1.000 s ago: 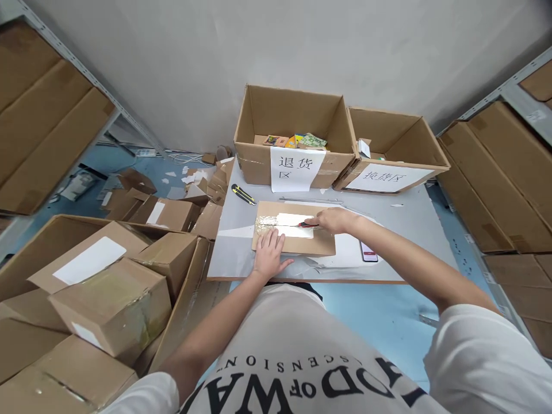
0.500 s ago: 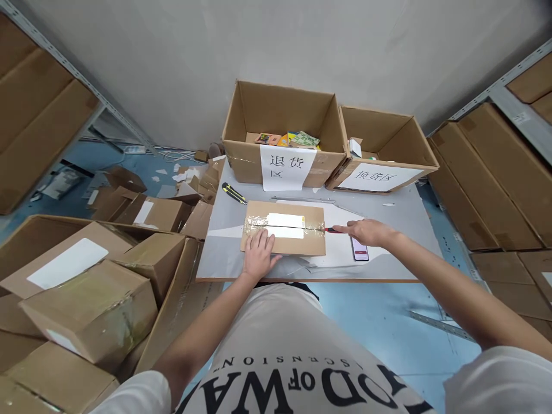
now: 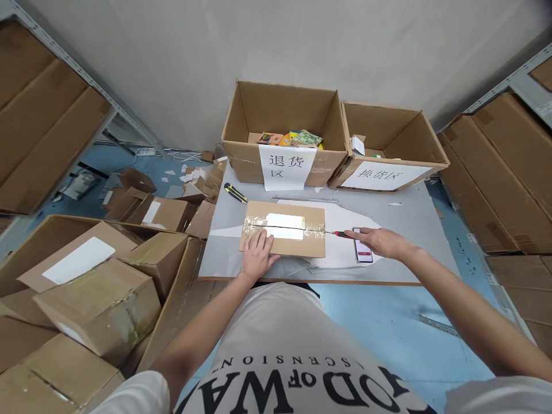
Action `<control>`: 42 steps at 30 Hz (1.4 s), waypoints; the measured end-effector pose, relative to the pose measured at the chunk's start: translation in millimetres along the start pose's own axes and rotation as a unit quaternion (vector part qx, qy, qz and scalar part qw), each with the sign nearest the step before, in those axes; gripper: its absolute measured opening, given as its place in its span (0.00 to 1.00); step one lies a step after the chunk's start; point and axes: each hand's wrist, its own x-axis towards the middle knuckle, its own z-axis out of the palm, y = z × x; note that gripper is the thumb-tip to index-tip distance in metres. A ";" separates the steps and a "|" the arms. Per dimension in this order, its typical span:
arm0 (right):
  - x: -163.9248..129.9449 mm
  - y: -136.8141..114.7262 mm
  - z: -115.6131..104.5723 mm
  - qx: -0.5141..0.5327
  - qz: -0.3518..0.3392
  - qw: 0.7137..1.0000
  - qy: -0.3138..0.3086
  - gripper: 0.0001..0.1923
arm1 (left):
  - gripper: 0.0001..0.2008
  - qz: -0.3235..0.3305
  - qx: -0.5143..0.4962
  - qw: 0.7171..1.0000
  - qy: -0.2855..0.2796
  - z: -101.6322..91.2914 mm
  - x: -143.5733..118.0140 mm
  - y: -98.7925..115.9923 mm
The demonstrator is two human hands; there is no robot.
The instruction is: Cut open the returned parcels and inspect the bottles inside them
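Note:
A taped cardboard box (image 3: 284,246) lies on the grey table, with a white label and a dark slit running along its middle seam. My left hand (image 3: 257,253) rests on its front left corner, fingers spread flat on the cardboard. In my right hand (image 3: 383,241) is a red utility knife (image 3: 342,234), its blade pointing left just off the box's right end. A phone with a lit screen (image 3: 363,252) lies beneath my right fingers. Behind the box, to the left, lies a second, black and yellow utility knife (image 3: 236,193).
Two open cartons with paper signs stand at the table's back: a larger one (image 3: 241,158) and a smaller one (image 3: 431,155). A big carton (image 3: 172,282) full of boxes stands at the left. Scrap cardboard (image 3: 168,215) covers the floor beyond; shelves flank both sides.
My right hand has drawn the red utility knife to the right, and its blade has come away from the box's end. My left hand stays on the box.

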 end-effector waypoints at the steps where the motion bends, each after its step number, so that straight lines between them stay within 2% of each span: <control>1: -4.4 1.5 6.2 0.030 0.009 0.999 0.012 0.32 | 0.32 -0.001 0.000 1.000 0.000 -0.4 0.3 0.1; 4: -13.2 -3.1 31.7 0.172 0.052 0.982 0.060 0.28 | 0.32 -0.001 -0.003 1.000 0.002 -1.8 0.6 0.3; 6: -12.1 -15.1 53.6 0.307 0.109 0.939 0.111 0.27 | 0.33 0.002 -0.005 1.000 0.003 -3.0 0.3 0.5; 7: -9.1 -23.5 64.9 0.380 0.144 0.903 0.136 0.28 | 0.33 0.003 -0.006 1.000 0.005 -3.7 0.0 0.6; 9: 0.8 -42.7 86.0 0.525 0.202 0.807 0.178 0.33 | 0.34 0.004 -0.008 1.000 0.007 -5.2 -0.2 1.1; 11: 13.2 -60.9 102.7 0.634 0.229 0.710 0.204 0.38 | 0.35 0.004 -0.010 1.000 0.007 -7.1 0.1 1.9; 12: 19.0 -68.3 109.0 0.671 0.231 0.672 0.211 0.39 | 0.35 0.002 -0.009 1.000 0.007 -8.2 0.5 2.4; 13: 24.2 -74.1 114.1 0.698 0.229 0.643 0.216 0.41 | 0.36 0.000 -0.007 1.000 0.007 -9.3 1.3 3.0; 15: 31.5 -81.2 121.4 0.729 0.218 0.610 0.222 0.42 | 0.37 -0.005 -0.002 1.000 0.008 -11.6 3.6 4.0; 21: 35.0 -82.9 130.8 0.758 0.193 0.583 0.222 0.41 | 0.43 0.009 0.013 1.000 -0.003 -17.8 19.3 5.8; 27: 30.0 -83.4 127.2 0.759 0.159 0.597 0.206 0.40 | 0.48 0.019 0.027 0.999 -0.024 -20.7 35.6 9.7; 32: 32.0 -85.0 117.1 0.746 0.185 0.588 0.250 0.40 | 0.49 0.026 0.022 0.999 -0.033 -20.9 38.9 13.2; 38: 37.2 -90.8 113.5 0.747 0.205 0.593 0.219 0.42 | 0.49 0.018 0.030 0.998 -0.042 -20.6 37.9 15.0; 42: 34.3 -93.2 115.3 0.747 0.219 0.584 0.228 0.41 | 0.49 0.016 0.030 0.999 -0.040 -19.3 37.4 15.3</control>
